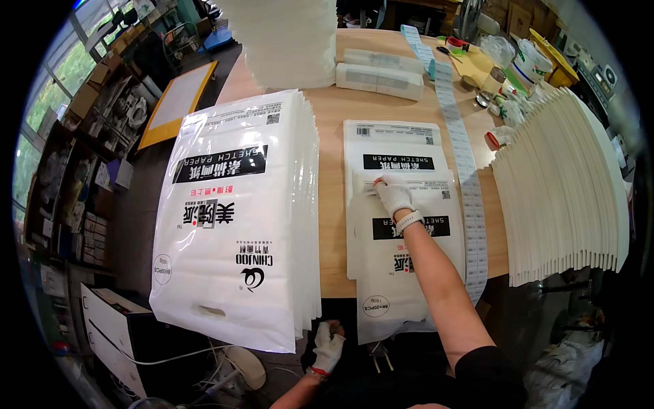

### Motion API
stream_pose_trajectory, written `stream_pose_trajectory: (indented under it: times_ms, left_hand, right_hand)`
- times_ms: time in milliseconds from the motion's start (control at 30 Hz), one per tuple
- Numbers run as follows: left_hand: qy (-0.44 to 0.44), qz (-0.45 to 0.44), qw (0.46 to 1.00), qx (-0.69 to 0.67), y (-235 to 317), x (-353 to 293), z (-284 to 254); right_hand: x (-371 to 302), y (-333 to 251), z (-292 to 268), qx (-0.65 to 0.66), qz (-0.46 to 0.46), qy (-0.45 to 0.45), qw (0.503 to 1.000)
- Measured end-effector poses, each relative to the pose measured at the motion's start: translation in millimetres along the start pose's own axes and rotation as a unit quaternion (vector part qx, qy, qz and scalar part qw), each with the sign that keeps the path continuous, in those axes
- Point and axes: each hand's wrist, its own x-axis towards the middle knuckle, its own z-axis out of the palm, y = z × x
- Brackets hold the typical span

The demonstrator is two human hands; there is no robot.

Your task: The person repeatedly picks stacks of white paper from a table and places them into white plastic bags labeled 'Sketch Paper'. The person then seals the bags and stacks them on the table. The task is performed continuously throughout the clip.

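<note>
My right hand (394,196), in a white knit glove with bare fingertips, rests on the upper left of a white printed plastic bag (381,276). Its fingers are bent together against the bag; a small pale bit shows at the tips, too small to name. Beneath lies another such bag (395,141), its far part showing. Low in front of the table's near edge, my left hand (330,347), gloved alike with a red cuff edge, has curled fingers; whatever is inside them is hidden. Beside it rises a thick stack of similar white bags (218,273).
A long strip of labels (470,198) runs along the bags' right side. Far right stands a fanned pile of white sheets (558,198). At the back are a tall white stack (286,41), two wrapped bundles (378,82), a glass jar (490,85) and scissors (446,52).
</note>
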Motion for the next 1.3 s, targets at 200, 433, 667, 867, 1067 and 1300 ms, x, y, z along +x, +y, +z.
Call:
stream_pose_trajectory:
  times_ms: [200,433,667,867,1067,1300]
  left_hand:
    - [-0.025,0.000,0.997,-0.074,-22,7,14]
    - [-0.054,-0.044,0.995,-0.066,-14,8,16]
    - [-0.120,-0.081,0.986,0.083,-15,5,29]
    - [-0.198,-0.027,0.979,-0.045,12,-6,19]
    - [-0.221,0.199,0.949,-0.104,75,6,-7]
    - [-0.229,0.443,0.867,0.004,187,2,-35]
  right_hand:
    - [1,-8,-7,-0.018,0.010,-0.031,0.999]
    - [-5,-12,-7,-0.051,-0.048,0.010,0.998]
    - [-10,-19,-3,-0.074,-0.036,-0.029,0.996]
    - [-26,-39,-31,-0.142,0.059,0.043,0.987]
    - [-143,36,-132,-0.005,0.027,0.089,0.996]
    - [-303,115,-99,0.481,0.068,0.062,0.872]
